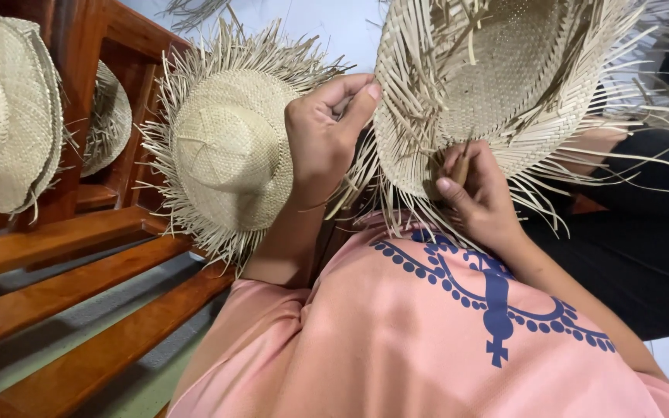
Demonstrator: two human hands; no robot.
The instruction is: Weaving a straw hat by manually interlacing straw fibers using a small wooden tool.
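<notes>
**Two hands on the brim of an unfinished straw hat**

A pale, half-woven straw hat with long loose strands fringing its brim (497, 85) is held up in front of the person, its hollow inside turned toward the camera. The left hand (323, 135) grips the brim's left edge from outside: the thumb presses over the woven rim and the fingers are curled behind it, so the hand is closed on the hat. The brim runs from that grip to the right and upward, with the crown above and to the right of both hands.

The right hand (478, 193) sits lower, under the bottom edge of the same brim, among the hanging strands. Its fingers are drawn together around a small brownish tool or stick (461, 166), which points up into the weave; what exactly the object is cannot be told. The two hands are near each other but apart, with the loose fringe between them.

Below the hands lies the person's pink cloth garment with a dark blue printed pattern (458, 325). To the left, a second fringed straw hat of the same pale colour (226, 151) rests against a reddish-brown wooden slatted bench (79, 248), and a finished, smooth-edged woven hat (5, 108) hangs at the far left.
</notes>
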